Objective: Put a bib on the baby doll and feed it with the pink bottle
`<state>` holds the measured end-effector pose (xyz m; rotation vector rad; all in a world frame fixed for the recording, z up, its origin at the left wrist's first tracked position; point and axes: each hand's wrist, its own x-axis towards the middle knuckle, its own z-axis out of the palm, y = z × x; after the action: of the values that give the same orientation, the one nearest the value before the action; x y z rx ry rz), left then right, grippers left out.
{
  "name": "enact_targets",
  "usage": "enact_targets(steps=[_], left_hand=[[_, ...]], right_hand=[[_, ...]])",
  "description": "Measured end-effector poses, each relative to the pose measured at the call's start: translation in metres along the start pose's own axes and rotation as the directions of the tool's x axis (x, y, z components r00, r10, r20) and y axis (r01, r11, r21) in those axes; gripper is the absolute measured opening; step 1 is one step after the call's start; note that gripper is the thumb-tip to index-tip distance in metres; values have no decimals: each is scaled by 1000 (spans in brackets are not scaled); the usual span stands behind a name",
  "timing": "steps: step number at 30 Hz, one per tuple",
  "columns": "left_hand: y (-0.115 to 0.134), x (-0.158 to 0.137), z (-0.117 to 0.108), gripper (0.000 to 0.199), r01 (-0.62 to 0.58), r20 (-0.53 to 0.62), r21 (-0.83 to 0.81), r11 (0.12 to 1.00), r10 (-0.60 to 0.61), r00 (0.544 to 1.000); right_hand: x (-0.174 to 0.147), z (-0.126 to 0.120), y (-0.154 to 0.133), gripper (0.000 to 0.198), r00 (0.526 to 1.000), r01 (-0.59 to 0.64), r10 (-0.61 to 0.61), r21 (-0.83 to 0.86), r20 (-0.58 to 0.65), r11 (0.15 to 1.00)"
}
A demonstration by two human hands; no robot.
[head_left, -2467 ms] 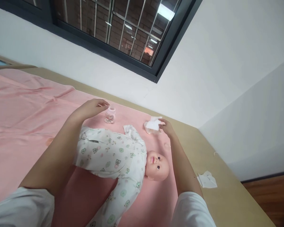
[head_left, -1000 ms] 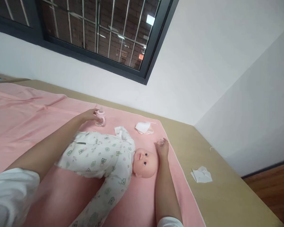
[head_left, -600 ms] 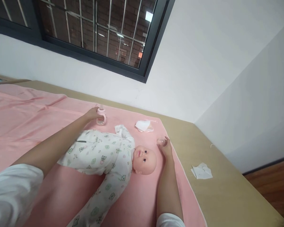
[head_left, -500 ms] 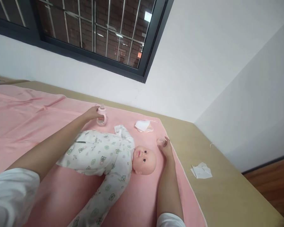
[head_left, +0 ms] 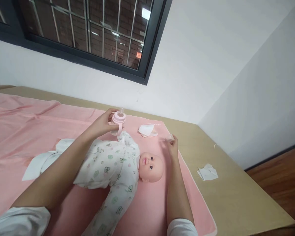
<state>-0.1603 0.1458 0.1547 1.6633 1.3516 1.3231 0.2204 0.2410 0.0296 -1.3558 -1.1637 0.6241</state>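
Note:
My left hand (head_left: 107, 122) is closed around a pink baby bottle (head_left: 119, 118) with a clear teat and a side handle, tilted a little above the doll's arm. In my right hand (head_left: 172, 146) is a clear bottle cap (head_left: 170, 138), pinched by the fingers near the mat's right edge. Between my arms a baby doll (head_left: 150, 167) lies on its back, its head toward the right. It wears a white suit (head_left: 108, 160) printed with small animals. My left forearm hides part of the doll's lower body.
A pink mat (head_left: 142, 203) covers much of the tan table (head_left: 236, 200). White tissue (head_left: 147, 130) lies on a small packet beyond the doll's head. Another folded tissue (head_left: 207, 172) rests on the table at the right. A wall (head_left: 182, 82) and barred window (head_left: 88, 29) stand behind.
My left hand has moved right with the bottle, now lifted and tilted. My right hand has raised the clear cap slightly off the mat. The doll's legs show more.

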Motion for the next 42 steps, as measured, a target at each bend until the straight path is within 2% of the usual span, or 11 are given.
enact_targets(steps=[2, 5, 10, 15, 18, 27, 32, 34, 38, 40, 42], left_hand=[[6, -6, 4, 75, -7, 18, -20, 1000, 7, 1000], [12, -12, 7, 69, -19, 30, 7, 1000, 19, 999], [16, -23, 11, 53, -93, 72, 163, 982, 82, 994], [22, -34, 20, 50, -150, 155, 257, 955, 112, 982], [28, -37, 25, 48, -163, 195, 260, 952, 113, 974], [36, -45, 29, 52, -204, 193, 227, 952, 162, 968], [44, -49, 23, 93, -62, 154, 168, 984, 36, 987], [47, -50, 21, 97, -43, 149, 185, 982, 16, 989], [54, -53, 21, 86, -74, 210, 194, 978, 32, 977], [59, -54, 24, 76, -125, 271, 148, 981, 81, 959], [63, -56, 26, 71, -147, 304, 118, 982, 105, 947]], right_hand=[[-3, 4, -28, 76, 999, -28, 32, 183, -20, 983], [-12, 10, -71, 68, 998, -1, -22, 402, 51, 916], [-47, 27, -126, 71, 981, 111, -159, 363, 107, 925], [-90, 49, -154, 83, 929, 110, -253, 452, 271, 885], [-112, 57, -166, 76, 901, 139, -311, 475, 304, 869], [-138, 67, -170, 64, 799, 225, -423, 438, 428, 870], [-138, 63, -169, 67, 700, 206, -427, 410, 572, 888], [-136, 58, -171, 68, 639, 217, -441, 402, 630, 890], [-135, 54, -169, 94, 517, 265, -435, 346, 737, 900], [-137, 57, -165, 109, 497, 298, -434, 322, 752, 899], [-139, 62, -161, 117, 514, 326, -442, 309, 736, 894]])
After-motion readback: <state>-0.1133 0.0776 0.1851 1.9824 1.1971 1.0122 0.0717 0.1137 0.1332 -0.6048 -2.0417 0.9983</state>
